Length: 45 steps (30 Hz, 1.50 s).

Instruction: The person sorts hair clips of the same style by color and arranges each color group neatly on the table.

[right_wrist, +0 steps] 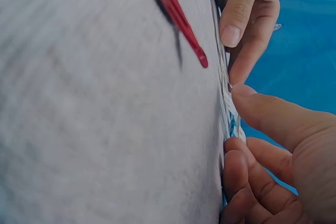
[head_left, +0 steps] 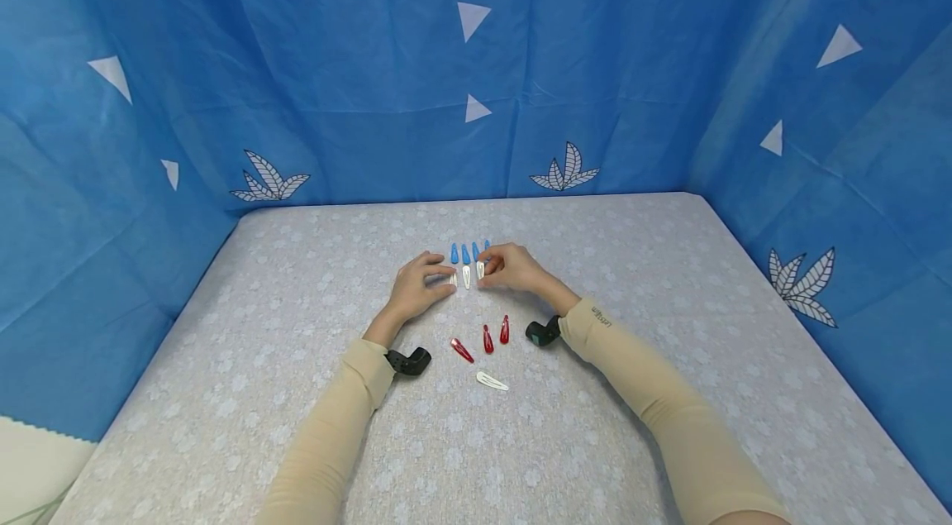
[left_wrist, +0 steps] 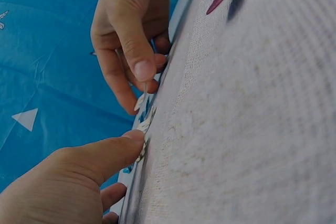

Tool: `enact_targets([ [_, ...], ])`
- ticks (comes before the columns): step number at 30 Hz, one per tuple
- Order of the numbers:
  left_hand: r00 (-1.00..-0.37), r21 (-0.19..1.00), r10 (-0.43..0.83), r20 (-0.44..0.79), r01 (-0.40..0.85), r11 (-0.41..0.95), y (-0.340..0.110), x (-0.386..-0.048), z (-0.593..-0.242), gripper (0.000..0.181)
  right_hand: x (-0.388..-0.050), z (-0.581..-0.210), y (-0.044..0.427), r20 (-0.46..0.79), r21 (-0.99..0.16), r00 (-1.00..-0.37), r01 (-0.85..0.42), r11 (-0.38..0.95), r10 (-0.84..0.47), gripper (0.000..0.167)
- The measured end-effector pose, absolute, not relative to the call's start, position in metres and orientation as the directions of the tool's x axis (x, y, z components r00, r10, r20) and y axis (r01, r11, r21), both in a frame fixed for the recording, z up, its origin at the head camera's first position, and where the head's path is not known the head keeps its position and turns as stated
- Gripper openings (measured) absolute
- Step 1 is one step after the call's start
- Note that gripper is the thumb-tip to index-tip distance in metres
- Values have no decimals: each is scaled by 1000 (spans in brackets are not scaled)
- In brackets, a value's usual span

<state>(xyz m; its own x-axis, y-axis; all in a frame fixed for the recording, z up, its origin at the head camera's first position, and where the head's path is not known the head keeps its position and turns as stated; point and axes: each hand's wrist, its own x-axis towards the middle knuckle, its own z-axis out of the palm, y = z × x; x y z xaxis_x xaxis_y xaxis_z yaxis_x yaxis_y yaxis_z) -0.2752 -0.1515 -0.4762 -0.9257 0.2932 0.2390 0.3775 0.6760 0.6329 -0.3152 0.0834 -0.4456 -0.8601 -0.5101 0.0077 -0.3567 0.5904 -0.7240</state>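
Observation:
Blue snap hair clips (head_left: 465,254) lie in a row, partly behind my right hand (head_left: 515,269). Nearer to me is a row of white snap hair clips, with the middle one (head_left: 466,277) flat on the table between my hands. My right hand pinches the right-hand white clip (head_left: 480,269) between thumb and fingertips. At the row's other end, my left hand (head_left: 416,287) holds the left white clip (head_left: 453,279) between thumb and index finger, both fingertips close to the cloth. In the left wrist view, the left thumb (left_wrist: 118,150) partly covers the clips.
Closer to me lie red hair clips (head_left: 487,339) and a single white clip (head_left: 492,380), spread between the forearms. A pale patterned cloth (head_left: 595,442) covers the table. Blue curtains (head_left: 387,62) stand along the back and both sides. Each wrist wears a black camera (head_left: 409,361).

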Motion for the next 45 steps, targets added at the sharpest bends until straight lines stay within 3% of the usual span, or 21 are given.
enact_targets([
  [45, -930, 632, 284, 235, 368, 682, -151, -275, -476, 35, -311, -445, 82, -14, -713, -851, -359, 602, -524, 50],
])
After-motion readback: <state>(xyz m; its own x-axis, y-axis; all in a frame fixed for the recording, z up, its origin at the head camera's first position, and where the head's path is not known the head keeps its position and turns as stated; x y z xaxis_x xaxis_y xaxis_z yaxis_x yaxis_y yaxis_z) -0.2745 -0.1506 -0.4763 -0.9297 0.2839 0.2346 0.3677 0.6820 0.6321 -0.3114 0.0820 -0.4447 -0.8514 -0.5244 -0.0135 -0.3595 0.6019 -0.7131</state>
